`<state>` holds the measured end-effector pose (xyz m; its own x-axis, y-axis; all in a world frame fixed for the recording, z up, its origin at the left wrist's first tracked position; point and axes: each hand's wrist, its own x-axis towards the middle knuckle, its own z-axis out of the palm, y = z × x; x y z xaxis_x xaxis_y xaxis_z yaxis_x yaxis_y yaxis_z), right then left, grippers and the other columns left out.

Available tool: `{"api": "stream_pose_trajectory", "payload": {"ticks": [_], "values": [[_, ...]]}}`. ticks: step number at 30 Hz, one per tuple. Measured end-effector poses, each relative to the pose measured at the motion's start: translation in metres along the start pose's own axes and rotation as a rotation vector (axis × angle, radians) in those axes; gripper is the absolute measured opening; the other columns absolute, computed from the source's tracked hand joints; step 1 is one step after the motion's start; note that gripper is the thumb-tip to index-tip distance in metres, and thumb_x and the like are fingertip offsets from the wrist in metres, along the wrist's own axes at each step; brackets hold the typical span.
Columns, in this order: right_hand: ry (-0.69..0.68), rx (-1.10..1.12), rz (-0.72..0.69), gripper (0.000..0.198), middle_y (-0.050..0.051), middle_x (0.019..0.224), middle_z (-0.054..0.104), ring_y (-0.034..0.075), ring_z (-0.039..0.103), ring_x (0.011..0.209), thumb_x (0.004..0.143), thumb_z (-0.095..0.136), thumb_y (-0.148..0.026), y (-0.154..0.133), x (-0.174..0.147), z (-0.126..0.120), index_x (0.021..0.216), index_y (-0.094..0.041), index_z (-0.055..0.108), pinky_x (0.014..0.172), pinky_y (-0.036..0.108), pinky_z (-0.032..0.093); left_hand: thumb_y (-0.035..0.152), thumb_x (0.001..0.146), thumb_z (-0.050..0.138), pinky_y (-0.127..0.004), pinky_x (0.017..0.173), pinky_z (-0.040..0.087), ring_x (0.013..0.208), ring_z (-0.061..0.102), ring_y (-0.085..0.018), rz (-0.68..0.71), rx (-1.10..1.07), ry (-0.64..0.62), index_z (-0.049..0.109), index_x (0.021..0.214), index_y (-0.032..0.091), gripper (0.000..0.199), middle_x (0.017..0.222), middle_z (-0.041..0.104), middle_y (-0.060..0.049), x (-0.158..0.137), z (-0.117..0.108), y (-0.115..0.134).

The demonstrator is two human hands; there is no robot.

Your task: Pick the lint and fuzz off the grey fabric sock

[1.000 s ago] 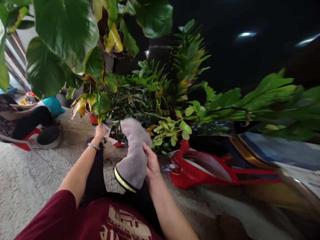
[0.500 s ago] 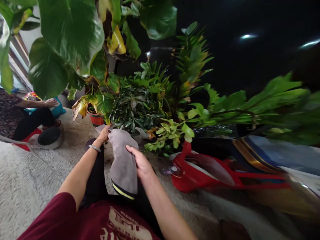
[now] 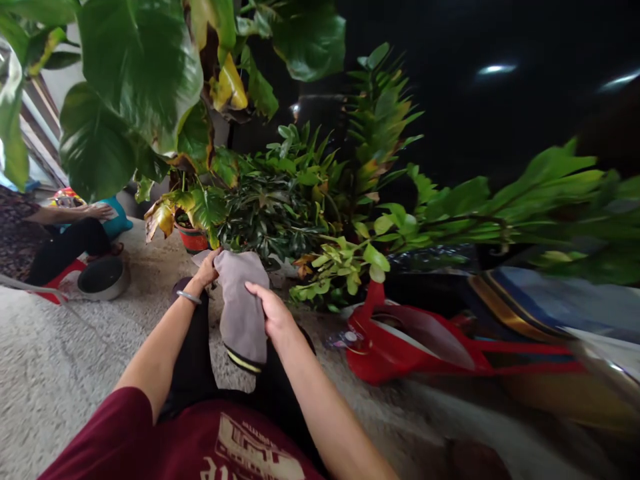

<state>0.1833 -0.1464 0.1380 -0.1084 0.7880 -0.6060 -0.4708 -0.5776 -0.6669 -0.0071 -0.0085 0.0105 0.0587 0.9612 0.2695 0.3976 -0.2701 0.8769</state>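
Observation:
A grey cloth piece with a black-and-yellow hem hangs over my lap; its shape is like a glove cuff or sock, but I cannot tell which. At its upper left corner, the fingers of my left hand are closed on the cloth. A pale flat bit sticks out past that hand, too small to name. My right hand grips the cloth's right edge, with the thumb lying on top and the other fingers hidden behind it.
Leafy plants and a red pot stand ahead. To the right are a red plastic bag and a blurred blue bundle. At left another person's hand rests near a dark round basin.
The grey cloth and my right hand have shifted slightly left and up, and the hemmed end sits higher. My left hand keeps its hold, nearly still.

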Motion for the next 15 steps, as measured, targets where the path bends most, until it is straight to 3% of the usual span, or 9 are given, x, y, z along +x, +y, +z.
{"api": "stream_pose_trajectory", "payload": {"ticks": [2,4,6,9,10,12,15], "values": [[0.009,-0.024,-0.112,0.008,0.005,0.058,0.073,0.022,0.068,0.051,0.065,0.079,-0.022,0.003,-0.018,-0.024,0.071,-0.02,0.074,0.054,0.031,0.058,0.017,0.069,0.074,-0.044,0.098,0.056,0.099,0.07,-0.026,-0.08,0.01,-0.027,0.067,0.133,0.01,0.064,0.127,0.071,-0.018,0.0,-0.002,-0.001],[-0.005,-0.022,-0.263,0.018,0.004,0.061,0.075,0.023,0.069,0.052,0.06,0.084,-0.026,-0.012,-0.033,-0.036,0.074,-0.022,0.075,0.053,0.033,0.059,0.015,0.068,0.073,-0.041,0.09,0.058,0.09,0.07,-0.024,-0.159,0.018,-0.054,0.061,0.14,0.007,0.074,0.119,0.073,-0.017,0.0,-0.002,-0.001],[-0.001,0.038,-0.459,0.028,0.004,0.067,0.077,0.025,0.073,0.059,0.058,0.087,-0.027,-0.04,-0.038,-0.037,0.082,-0.021,0.076,0.059,0.035,0.061,0.014,0.067,0.073,-0.038,0.087,0.058,0.086,0.068,-0.022,-0.189,0.017,-0.06,0.06,0.141,0.006,0.076,0.108,0.074,-0.014,0.0,-0.001,0.001],[0.041,0.204,-0.704,0.031,0.0,0.078,0.08,0.023,0.077,0.075,0.059,0.084,-0.023,-0.076,-0.022,-0.024,0.088,-0.022,0.075,0.073,0.034,0.064,0.013,0.066,0.073,-0.035,0.084,0.057,0.084,0.067,-0.02,-0.186,0.004,-0.044,0.063,0.139,0.007,0.074,0.11,0.074,-0.013,-0.002,0.003,0.004],[0.044,0.246,-0.695,0.028,0.0,0.077,0.08,0.023,0.078,0.077,0.06,0.083,-0.023,-0.081,-0.013,-0.02,0.086,-0.022,0.075,0.075,0.034,0.065,0.014,0.066,0.073,-0.034,0.083,0.057,0.082,0.066,-0.019,-0.189,-0.005,-0.04,0.063,0.139,0.007,0.074,0.108,0.074,-0.012,-0.002,0.003,0.006],[0.031,0.282,-0.534,0.018,0.0,0.067,0.077,0.025,0.078,0.075,0.061,0.08,-0.026,-0.073,0.004,-0.015,0.078,-0.022,0.073,0.074,0.036,0.066,0.015,0.068,0.071,-0.033,0.081,0.056,0.078,0.065,-0.019,-0.206,-0.033,-0.035,0.061,0.141,0.005,0.075,0.098,0.074,-0.01,-0.003,0.004,0.007],[0.024,0.247,-0.203,0.013,0.003,0.053,0.07,0.028,0.077,0.067,0.061,0.078,-0.03,-0.024,0.017,-0.024,0.068,-0.022,0.07,0.068,0.04,0.066,0.016,0.069,0.07,-0.032,0.077,0.055,0.074,0.062,-0.018,-0.222,-0.073,-0.037,0.059,0.142,0.005,0.075,0.083,0.071,-0.006,-0.003,0.001,0.008]]}}
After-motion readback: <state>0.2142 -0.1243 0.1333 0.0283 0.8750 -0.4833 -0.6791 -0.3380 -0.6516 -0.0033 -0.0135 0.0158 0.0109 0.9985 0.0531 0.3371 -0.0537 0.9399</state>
